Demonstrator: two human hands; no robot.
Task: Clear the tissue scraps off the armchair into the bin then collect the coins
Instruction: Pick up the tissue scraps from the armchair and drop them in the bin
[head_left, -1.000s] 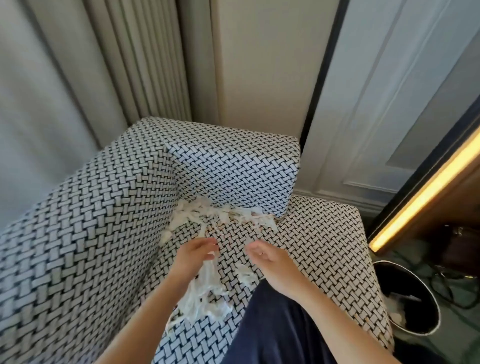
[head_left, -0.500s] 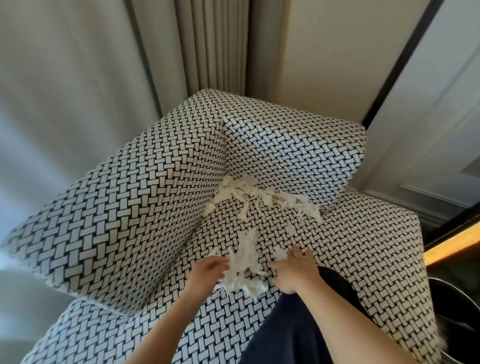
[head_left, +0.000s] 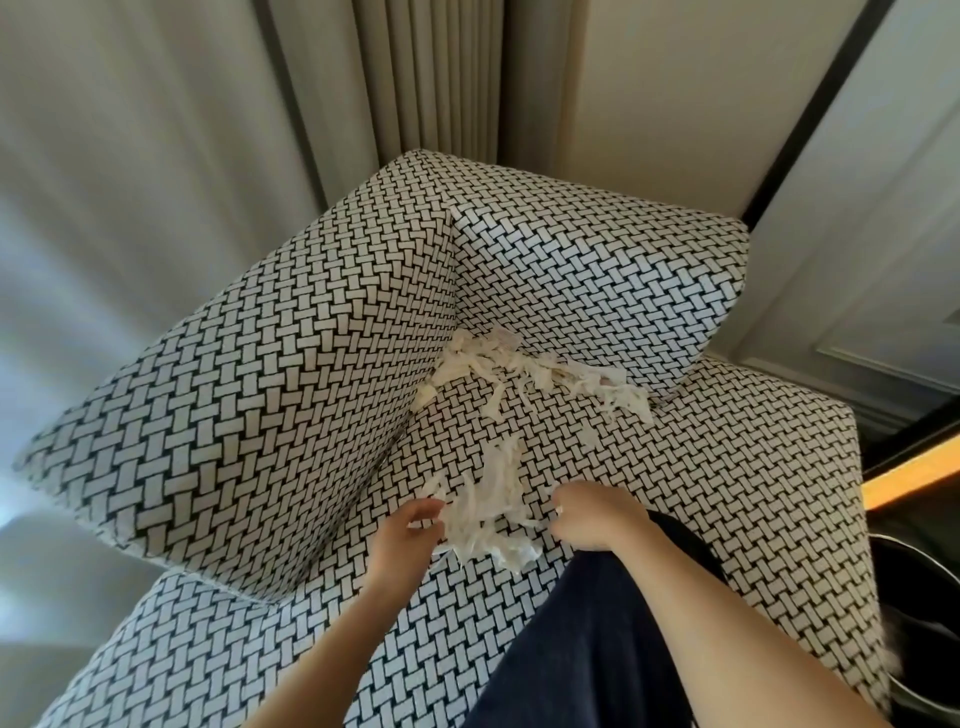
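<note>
- Curtain (head_left: 130, 208): pale folds are seen across the upper left of the frame.
- Armchair (head_left: 291, 374): a black-and-white woven pattern is shown; the panels at left and centre meet in a corner, and the seat extends to the lower right.
- Left hand (head_left: 402, 540): it is placed at lower centre with its fingers bent against the left edge of the nearer scrap heap. Whether anything is grasped cannot be told.
- Tissue scraps (head_left: 488, 509): one white heap lies on the seat between the two hands. A second heap (head_left: 524, 371) is lodged in the seat corner above it, at the frame's centre.
- Right hand (head_left: 592, 519): its fingers are curled at the right edge of the nearer heap and the fingertips are hidden. A grasp cannot be confirmed.
- Dark trouser leg (head_left: 597, 654): it is seen over the seat, lower centre-right.
- Bin (head_left: 924, 623): a dark container stands just beside the seat at the lower right edge.
</note>
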